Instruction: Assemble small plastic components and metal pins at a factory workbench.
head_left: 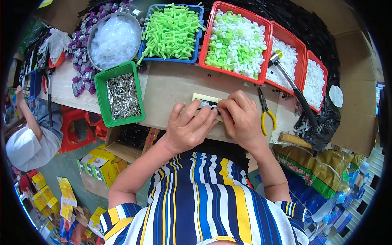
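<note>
The table [163, 87] carries a red tray [207, 32] and a blue tray [171, 60] along its far edge; a green bin [101, 100] stands at its near edge, left. By that edge's middle are the left hand [190, 128] and right hand [243, 118], pliers [265, 108] to their right. At a pale block [205, 97], both hands pinch a small part [204, 104], half covered.

Your fingers [201, 119] partly hide the small silver-and-black part [205, 103], frame centre; exact grip can't be made out.

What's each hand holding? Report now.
Left hand: curled at the pale-yellow block; grip cannot be told.
Right hand: curled there too; anything pinched is hidden.
</note>
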Demonstrator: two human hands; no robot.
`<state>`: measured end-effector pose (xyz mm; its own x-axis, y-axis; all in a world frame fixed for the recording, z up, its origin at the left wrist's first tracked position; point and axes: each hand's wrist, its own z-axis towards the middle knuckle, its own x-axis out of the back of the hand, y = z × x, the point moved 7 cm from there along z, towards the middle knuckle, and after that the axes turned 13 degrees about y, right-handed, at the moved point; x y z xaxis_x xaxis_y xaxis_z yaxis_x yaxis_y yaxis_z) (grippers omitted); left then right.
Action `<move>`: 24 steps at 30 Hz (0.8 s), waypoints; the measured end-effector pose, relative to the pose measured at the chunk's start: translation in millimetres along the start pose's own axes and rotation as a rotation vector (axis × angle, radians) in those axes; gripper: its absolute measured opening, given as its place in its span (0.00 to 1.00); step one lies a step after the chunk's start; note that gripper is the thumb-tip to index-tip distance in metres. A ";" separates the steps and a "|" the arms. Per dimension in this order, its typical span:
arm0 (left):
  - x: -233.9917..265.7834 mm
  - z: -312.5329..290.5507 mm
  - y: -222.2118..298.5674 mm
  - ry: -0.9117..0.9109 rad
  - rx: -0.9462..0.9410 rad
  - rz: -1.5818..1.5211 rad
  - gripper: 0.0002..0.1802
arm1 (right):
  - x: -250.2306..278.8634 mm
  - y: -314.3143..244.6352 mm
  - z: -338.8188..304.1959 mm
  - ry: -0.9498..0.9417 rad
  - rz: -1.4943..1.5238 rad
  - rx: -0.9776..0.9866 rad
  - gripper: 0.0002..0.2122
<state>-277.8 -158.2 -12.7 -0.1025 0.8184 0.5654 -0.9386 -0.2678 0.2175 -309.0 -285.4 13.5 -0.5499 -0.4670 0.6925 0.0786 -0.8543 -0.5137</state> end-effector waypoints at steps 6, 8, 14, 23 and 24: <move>2.1 8.7 -0.8 -0.005 -0.036 -0.028 0.16 | 1.0 3.0 2.0 -0.009 0.045 -0.031 0.08; 1.5 7.6 -3.9 -0.008 -0.048 -0.048 0.16 | -1.2 4.8 4.1 -0.025 0.076 -0.050 0.07; -1.1 6.5 -3.6 -0.023 -0.034 -0.066 0.14 | -3.1 8.3 6.3 -0.048 0.097 -0.060 0.07; -2.7 11.9 -3.4 -0.005 0.002 -0.156 0.17 | 39.8 28.9 14.4 -0.009 0.185 -0.276 0.05; -2.9 10.6 -4.0 -0.014 0.017 -0.159 0.17 | 51.1 34.2 16.8 0.028 0.141 -0.254 0.05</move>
<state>-270.3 -164.8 -6.8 0.0519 0.8441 0.5337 -0.9368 -0.1440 0.3188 -320.4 -342.3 39.7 -0.5712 -0.5676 0.5930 -0.0534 -0.6952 -0.7168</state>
